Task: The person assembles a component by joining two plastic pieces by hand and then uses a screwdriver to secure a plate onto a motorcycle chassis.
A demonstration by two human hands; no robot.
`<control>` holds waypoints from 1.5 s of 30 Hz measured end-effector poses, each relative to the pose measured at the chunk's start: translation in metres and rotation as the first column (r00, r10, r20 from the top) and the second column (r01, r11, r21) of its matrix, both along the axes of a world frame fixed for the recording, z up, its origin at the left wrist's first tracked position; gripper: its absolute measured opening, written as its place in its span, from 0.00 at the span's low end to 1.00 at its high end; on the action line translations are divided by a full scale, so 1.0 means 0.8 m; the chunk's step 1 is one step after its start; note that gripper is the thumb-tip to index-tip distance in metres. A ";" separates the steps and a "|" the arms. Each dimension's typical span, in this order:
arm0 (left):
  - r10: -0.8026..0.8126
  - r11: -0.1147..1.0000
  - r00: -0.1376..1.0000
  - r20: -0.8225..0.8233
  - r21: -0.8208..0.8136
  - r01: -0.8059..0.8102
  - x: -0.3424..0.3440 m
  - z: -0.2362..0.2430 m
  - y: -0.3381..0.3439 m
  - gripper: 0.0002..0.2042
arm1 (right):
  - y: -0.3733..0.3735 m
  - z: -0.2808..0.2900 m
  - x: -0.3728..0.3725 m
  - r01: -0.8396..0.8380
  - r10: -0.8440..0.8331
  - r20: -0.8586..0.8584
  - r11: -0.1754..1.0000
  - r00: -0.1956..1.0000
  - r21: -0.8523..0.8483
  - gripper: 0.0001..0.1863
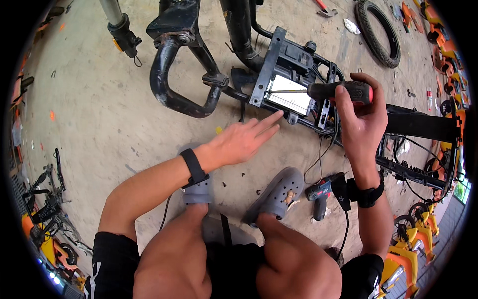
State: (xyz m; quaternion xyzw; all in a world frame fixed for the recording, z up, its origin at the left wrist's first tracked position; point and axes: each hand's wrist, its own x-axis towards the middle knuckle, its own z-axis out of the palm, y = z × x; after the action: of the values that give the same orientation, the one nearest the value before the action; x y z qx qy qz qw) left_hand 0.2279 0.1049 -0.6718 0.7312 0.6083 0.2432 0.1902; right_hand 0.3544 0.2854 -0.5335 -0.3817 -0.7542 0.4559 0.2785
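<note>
A black tubular vehicle frame [164, 79] lies on the floor before me. A silver rectangular box [290, 102] sits in it beside a black bracket [264, 70]. My right hand [361, 117] grips a black-and-red screwdriver [353, 92], its shaft reaching left across the silver box to the bracket's side; whether the tip touches is unclear. My left hand [244, 139] has its fingers stretched toward the lower edge of the box, the fingertips at or just short of it, holding nothing. A cordless drill [318, 197] lies below the frame, near my right forearm.
A loose tyre [378, 32] and a hammer [327, 11] lie at the top right. A dark shaft fitting [124, 37] is at the upper left. My clogs [274, 194] rest on the concrete floor [79, 124]. Orange-and-yellow vehicles [413, 239] line the right rim, with more parts along the left.
</note>
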 end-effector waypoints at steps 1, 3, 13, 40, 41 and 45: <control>0.002 1.000 1.000 -0.003 0.002 -0.002 0.001 0.001 0.004 0.32 | 0.000 0.000 -0.001 0.001 -0.001 0.013 1.000 1.000 0.018 0.18; 0.033 0.999 0.999 0.009 0.018 -0.033 0.003 -0.002 0.012 0.32 | 0.001 0.000 -0.002 -0.002 0.002 0.026 1.000 1.000 0.024 0.18; 0.122 0.992 0.992 0.011 -0.045 -0.121 0.011 -0.009 0.025 0.26 | 0.017 -0.010 -0.002 -0.043 0.042 0.031 0.999 0.999 0.028 0.18; 0.503 0.855 0.827 0.252 -0.001 -0.519 -0.085 -0.109 -0.010 0.16 | -0.024 -0.049 0.061 0.063 -0.058 -0.118 0.997 0.991 0.040 0.23; 0.483 0.867 0.840 0.245 -0.005 -0.498 -0.083 -0.108 -0.002 0.19 | -0.026 -0.054 0.064 0.051 -0.043 -0.121 0.997 0.992 0.060 0.23; 0.514 0.858 0.856 0.063 -0.068 -0.510 -0.068 -0.090 0.017 0.21 | -0.038 -0.048 0.072 0.060 -0.055 -0.130 0.997 0.990 0.041 0.24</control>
State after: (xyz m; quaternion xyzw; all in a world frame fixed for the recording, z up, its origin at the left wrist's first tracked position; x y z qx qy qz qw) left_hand 0.1733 0.1184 -0.7441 0.5281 0.7785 0.2989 0.1604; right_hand 0.4120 0.2554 -0.5716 -0.3668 -0.7336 0.4541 0.3480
